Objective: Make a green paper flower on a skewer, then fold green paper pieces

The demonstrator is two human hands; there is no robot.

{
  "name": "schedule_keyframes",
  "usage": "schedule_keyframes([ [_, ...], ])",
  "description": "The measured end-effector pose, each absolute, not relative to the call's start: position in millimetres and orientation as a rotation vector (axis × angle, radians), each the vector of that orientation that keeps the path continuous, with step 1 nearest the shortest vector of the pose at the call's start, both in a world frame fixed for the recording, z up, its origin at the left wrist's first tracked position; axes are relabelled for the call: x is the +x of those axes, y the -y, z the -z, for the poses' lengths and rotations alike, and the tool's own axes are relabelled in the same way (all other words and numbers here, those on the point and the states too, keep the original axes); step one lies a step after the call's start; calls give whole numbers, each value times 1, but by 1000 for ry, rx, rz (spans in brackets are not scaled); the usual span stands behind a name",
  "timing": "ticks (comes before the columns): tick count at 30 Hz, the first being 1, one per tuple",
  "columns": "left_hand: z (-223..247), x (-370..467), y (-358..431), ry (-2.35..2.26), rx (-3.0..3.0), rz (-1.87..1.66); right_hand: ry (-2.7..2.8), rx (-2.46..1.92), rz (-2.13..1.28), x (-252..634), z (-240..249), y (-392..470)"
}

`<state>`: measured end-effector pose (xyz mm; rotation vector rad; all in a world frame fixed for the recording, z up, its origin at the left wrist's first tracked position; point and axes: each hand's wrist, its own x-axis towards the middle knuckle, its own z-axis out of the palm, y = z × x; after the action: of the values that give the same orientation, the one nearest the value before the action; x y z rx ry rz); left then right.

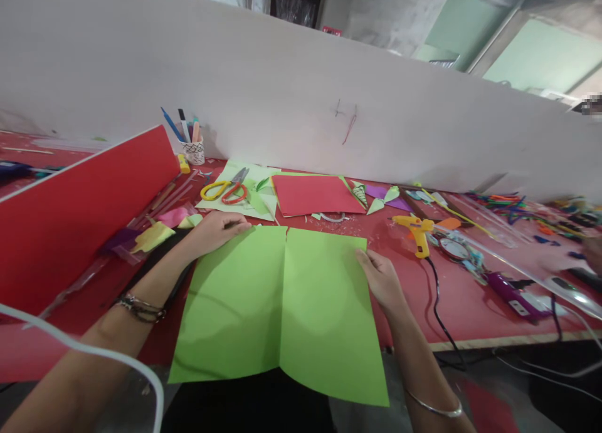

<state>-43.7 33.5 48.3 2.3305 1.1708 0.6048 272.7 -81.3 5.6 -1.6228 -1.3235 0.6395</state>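
A large green sheet (324, 295) with a crease down its middle is held up at the table's front edge. A short tear shows at the top of the crease. My left hand (223, 231) is closed on the sheet's upper left corner, and my right hand (379, 273) pinches its upper right edge. Just beyond the sheet lies a stack of red paper (317, 195). Scissors (226, 192) with yellow and orange handles rest on pale green paper (211, 205) to the left of the stack.
A yellow glue gun (418, 232) with a black cord lies on the red table (399, 301) at the right, near a purple tool (515, 295). A red board (89, 213) leans at the left by a pen cup (192, 151). A white cable (94, 351) crosses the lower left.
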Motion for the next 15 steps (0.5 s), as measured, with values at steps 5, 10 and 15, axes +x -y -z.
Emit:
schedule_keyframes([
  [5, -44, -48, -36, -1164, 2378, -613, 1345, -1613, -629, 273, -3, 80],
  [10, -41, -54, -38, -1229, 2383, -643, 1320, -1591, -606, 271, -3, 79],
  [15, -41, -55, -38, -1305, 2351, -685, 1341, -1539, -750, 267, -13, 83],
])
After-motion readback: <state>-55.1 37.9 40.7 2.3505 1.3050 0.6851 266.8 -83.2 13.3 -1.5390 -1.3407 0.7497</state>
